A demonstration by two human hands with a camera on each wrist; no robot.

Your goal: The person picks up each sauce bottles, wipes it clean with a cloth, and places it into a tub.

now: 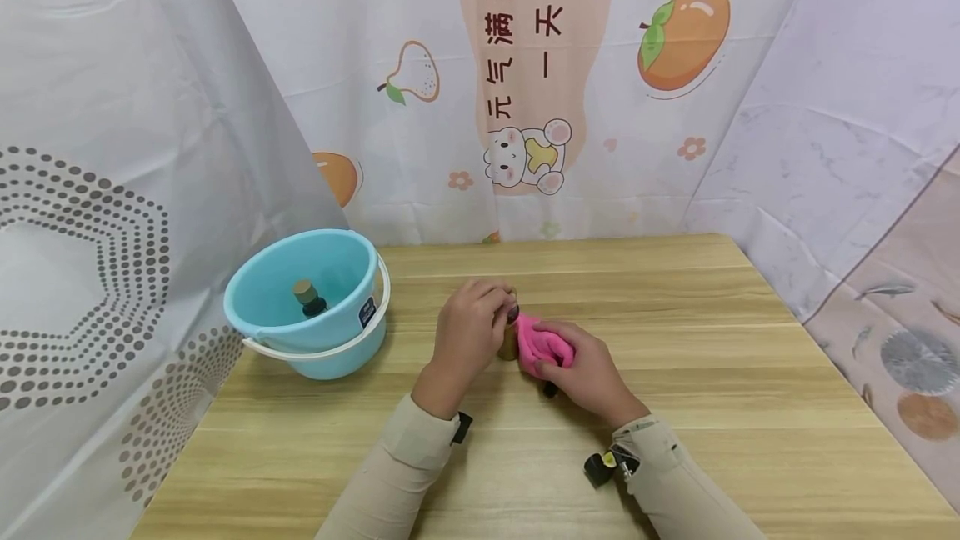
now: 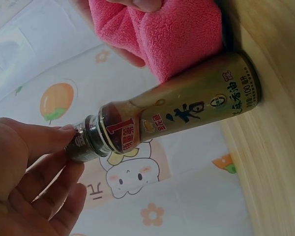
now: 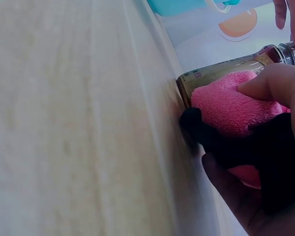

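A small sesame oil bottle (image 2: 187, 105) with a gold label and dark cap (image 2: 79, 142) stands upright on the wooden table. With thumb and fingertips my left hand (image 1: 470, 323) pinches the cap, as the left wrist view shows. My right hand (image 1: 588, 369) grips a bunched pink cloth (image 1: 542, 346), and the cloth touches the side of the bottle. In the right wrist view the thumb lies on top of the cloth (image 3: 231, 105). A dark, blurred object (image 3: 236, 147) lies in front of the cloth there; its kind I cannot tell.
On the table's left side stands a light blue bucket (image 1: 326, 367) with a white handle. Inside it is a dark bottle (image 1: 311, 300) with a brown cap. A printed curtain (image 1: 420, 148) hangs behind the wooden table (image 1: 705, 357), and more sheets hang at both sides.
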